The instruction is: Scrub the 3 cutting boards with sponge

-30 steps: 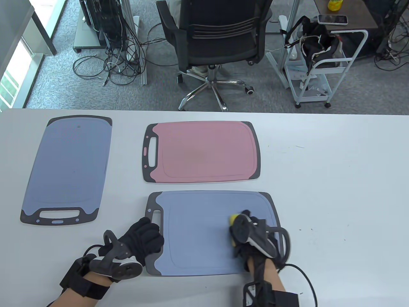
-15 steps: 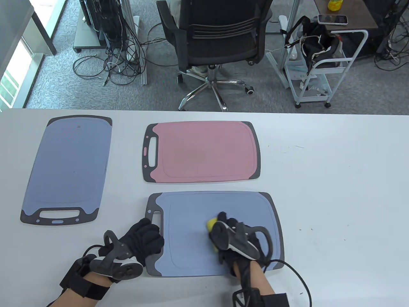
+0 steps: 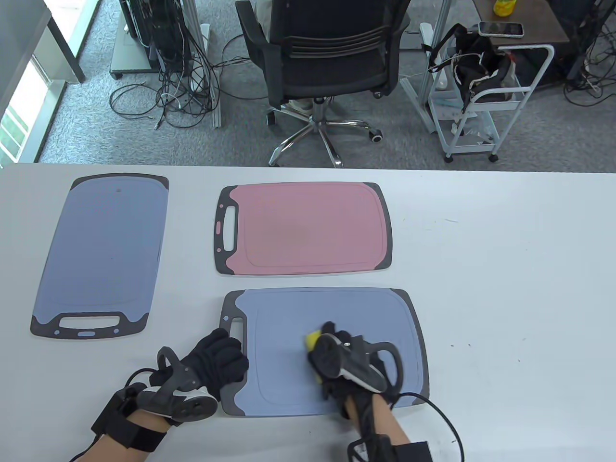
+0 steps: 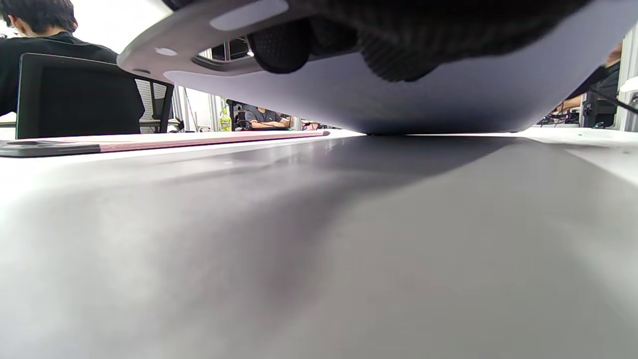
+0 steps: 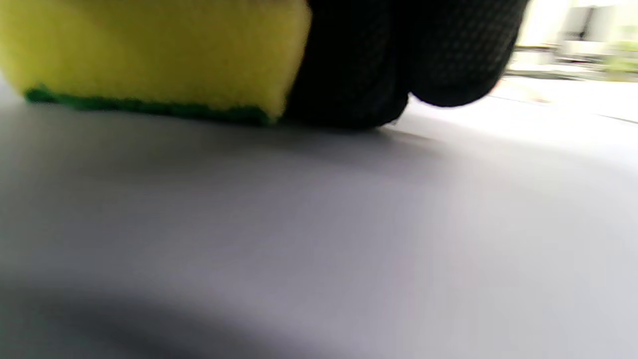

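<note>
The near blue cutting board (image 3: 322,351) lies long axis left-right on the table (image 3: 505,298), directly under both hands. The left hand (image 3: 216,358) curls round its handle end. The right hand (image 3: 349,363) clamps the yellow sponge (image 3: 314,340), green face down, mid-board; unscrubbed surface likely lies to the left.

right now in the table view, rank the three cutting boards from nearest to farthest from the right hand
1. Near blue cutting board: directly under the right hand, which presses the sponge on it.
2. Pink cutting board: beyond it, mid-table.
3. Left blue cutting board: far left.
</note>
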The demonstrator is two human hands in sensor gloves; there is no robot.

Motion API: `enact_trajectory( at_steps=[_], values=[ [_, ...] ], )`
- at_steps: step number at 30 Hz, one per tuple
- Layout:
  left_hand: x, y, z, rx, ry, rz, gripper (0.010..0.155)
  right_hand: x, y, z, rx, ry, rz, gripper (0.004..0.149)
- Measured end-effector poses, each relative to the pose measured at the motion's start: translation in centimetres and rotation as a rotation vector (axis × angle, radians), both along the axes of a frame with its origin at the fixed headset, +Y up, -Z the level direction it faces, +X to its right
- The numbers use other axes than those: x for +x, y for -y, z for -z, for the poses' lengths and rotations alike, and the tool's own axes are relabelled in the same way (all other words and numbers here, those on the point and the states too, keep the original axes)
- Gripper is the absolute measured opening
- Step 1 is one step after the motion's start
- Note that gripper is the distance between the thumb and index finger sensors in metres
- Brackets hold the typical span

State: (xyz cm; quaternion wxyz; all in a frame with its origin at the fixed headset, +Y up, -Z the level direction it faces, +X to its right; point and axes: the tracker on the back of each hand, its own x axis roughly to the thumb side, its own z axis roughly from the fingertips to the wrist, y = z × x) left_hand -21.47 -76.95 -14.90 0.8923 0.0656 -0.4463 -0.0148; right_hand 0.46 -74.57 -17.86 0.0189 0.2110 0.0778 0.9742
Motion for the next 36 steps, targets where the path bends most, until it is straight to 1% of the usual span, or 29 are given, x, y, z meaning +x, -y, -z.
enact_trajectory(
  at_steps=[1, 2, 3, 4, 5, 6, 7, 8, 9, 12, 13, 15, 17, 18, 19, 20, 21, 22, 23, 24, 25, 26, 27, 29, 31, 32, 34, 35, 36],
  values=[
    [0.0, 0.0, -0.1, 0.001, 0.003, 0.004, 0.046, -2.8, -0.4, -1.0, 0.029, -0.116, -0.018, 0.073],
    [0.1, 0.0, -0.1, 0.003, 0.004, 0.004, 0.046, -4.2, -0.7, -1.5, 0.048, -0.170, -0.029, 0.073],
    [0.0, 0.0, -0.1, -0.001, 0.003, 0.003, 0.046, -5.4, -0.8, -1.9, 0.090, -0.192, -0.057, 0.073],
    [-0.1, 0.0, 0.1, -0.006, -0.003, -0.003, 0.046, -5.4, -0.9, -1.9, 0.117, -0.176, -0.111, 0.073],
    [-0.1, 0.0, 0.2, -0.021, -0.006, -0.013, 0.046, -4.8, -0.9, -1.6, 0.097, -0.184, -0.141, 0.073],
    [-0.1, 0.0, 0.2, -0.016, -0.005, -0.009, 0.046, -3.7, -0.7, -1.2, 0.086, -0.154, -0.094, 0.073],
    [0.0, 0.0, 0.2, -0.016, 0.003, -0.006, 0.046, -2.2, -0.4, -0.8, 0.072, -0.092, -0.036, 0.073],
    [0.0, 0.0, 0.2, -0.016, 0.001, -0.005, 0.046, 0.2, 0.2, -0.3, 0.046, -0.004, -0.003, 0.072],
    [0.0, 0.0, 0.2, -0.018, 0.001, -0.005, 0.046, 1.9, 0.4, -0.1, 0.042, 0.054, -0.016, 0.072],
    [0.0, 0.0, 0.2, -0.017, 0.001, -0.002, 0.046, 10.7, 1.7, 0.6, 0.023, 0.328, -0.072, 0.072],
    [0.0, 0.0, 0.2, -0.018, 0.002, -0.002, 0.046, 12.7, 1.9, 0.6, 0.008, 0.398, -0.066, 0.072],
    [0.0, 0.0, 0.2, -0.022, 0.002, -0.005, 0.046, 18.4, 2.6, 0.4, -0.030, 0.638, -0.066, 0.072],
    [0.0, 0.0, 0.2, -0.021, 0.002, -0.003, 0.046, 21.1, 3.0, 0.0, -0.074, 0.760, -0.083, 0.073],
    [0.0, 0.0, 0.2, -0.021, 0.002, -0.004, 0.046, 21.5, 3.1, -0.1, -0.079, 0.774, -0.066, 0.072],
    [0.0, 0.0, 0.2, -0.023, 0.001, -0.003, 0.046, 21.3, 3.1, 0.0, -0.075, 0.757, -0.042, 0.072],
    [0.0, 0.0, 0.2, -0.025, -0.003, -0.003, 0.046, 20.4, 3.0, 0.1, -0.040, 0.739, -0.054, 0.072],
    [0.0, 0.0, 0.2, -0.024, -0.004, -0.003, 0.046, 19.0, 2.8, 0.3, -0.007, 0.675, -0.117, 0.072],
    [0.0, 0.0, 0.2, -0.024, -0.004, -0.003, 0.046, 17.8, 2.6, 0.4, 0.003, 0.605, -0.129, 0.072],
    [0.0, 0.0, 0.2, -0.022, -0.003, -0.002, 0.046, 15.6, 2.4, 0.6, 0.013, 0.505, -0.106, 0.072],
    [0.0, 0.0, 0.2, -0.021, -0.003, -0.001, 0.046, 13.8, 2.1, 0.5, 0.025, 0.456, -0.089, 0.072],
    [0.0, 0.0, 0.2, -0.024, -0.004, -0.001, 0.046, 11.5, 1.7, 0.5, 0.019, 0.364, -0.067, 0.072],
    [0.0, 0.0, 0.2, -0.025, -0.005, 0.001, 0.046, 8.0, 1.3, 0.2, 0.004, 0.237, -0.034, 0.072],
    [0.0, 0.0, 0.2, -0.024, -0.005, 0.001, 0.046, 5.9, 1.0, -0.2, 0.005, 0.165, -0.020, 0.072],
    [0.0, 0.0, 0.2, -0.020, -0.004, 0.003, 0.046, 0.2, 0.2, -1.5, 0.035, -0.044, -0.007, 0.073],
    [0.0, 0.0, 0.2, -0.021, -0.002, 0.002, 0.046, -3.1, -0.3, -2.4, 0.064, -0.187, -0.006, 0.073],
    [0.0, 0.0, 0.3, -0.024, -0.003, -0.001, 0.046, -3.9, -0.5, -2.6, 0.070, -0.213, -0.011, 0.073],
    [0.0, 0.0, 0.2, -0.022, -0.007, -0.001, 0.046, -4.0, -0.6, -2.4, 0.068, -0.198, -0.051, 0.073],
    [0.0, 0.0, 0.2, -0.021, -0.003, -0.002, 0.047, -2.9, -0.4, -2.0, 0.038, -0.170, -0.018, 0.073],
    [0.0, 0.0, 0.2, -0.020, -0.001, -0.003, 0.046, -1.5, -0.1, -1.7, 0.036, -0.099, 0.018, 0.073]
  ],
)
